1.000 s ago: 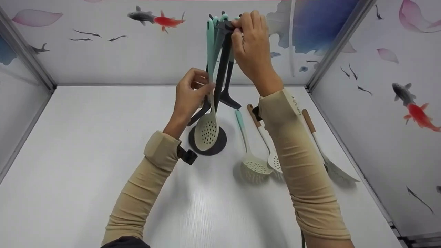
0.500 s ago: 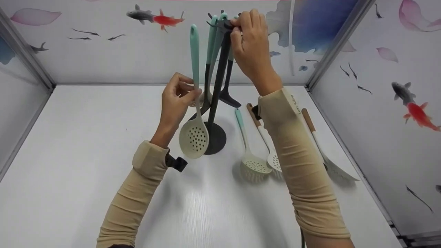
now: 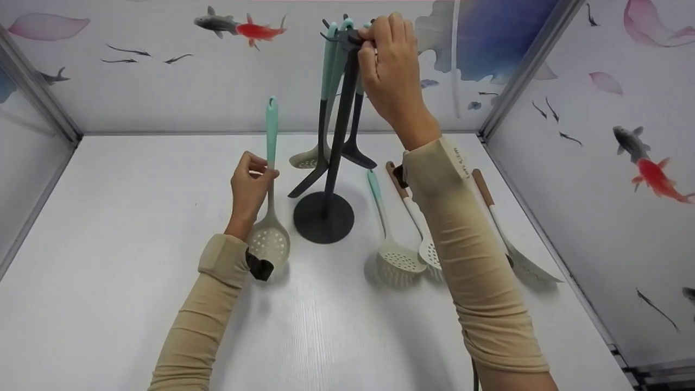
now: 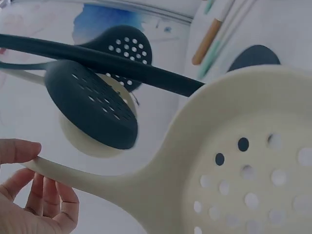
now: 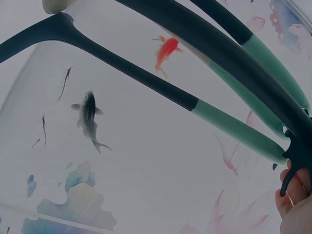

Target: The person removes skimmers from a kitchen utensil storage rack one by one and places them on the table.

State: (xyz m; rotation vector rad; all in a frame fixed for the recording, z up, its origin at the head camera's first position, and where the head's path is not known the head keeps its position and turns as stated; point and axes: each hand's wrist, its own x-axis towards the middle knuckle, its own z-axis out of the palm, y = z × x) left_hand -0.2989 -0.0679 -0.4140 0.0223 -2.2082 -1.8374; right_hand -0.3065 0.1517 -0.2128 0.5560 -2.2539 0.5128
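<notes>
Skimmer (image 3: 274, 231) and left hand (image 3: 251, 182) are moving down and leftward from the stand (image 3: 340, 125) since the earlier frame. That hand is pinching the skimmer's shaft between thumb and fingers; I cannot tell whether the bowl is touching the table (image 3: 136, 228). The right hand (image 3: 392, 76) is gripping the stand's top with bent fingers; a black turner (image 3: 308, 182) is hanging there.
</notes>
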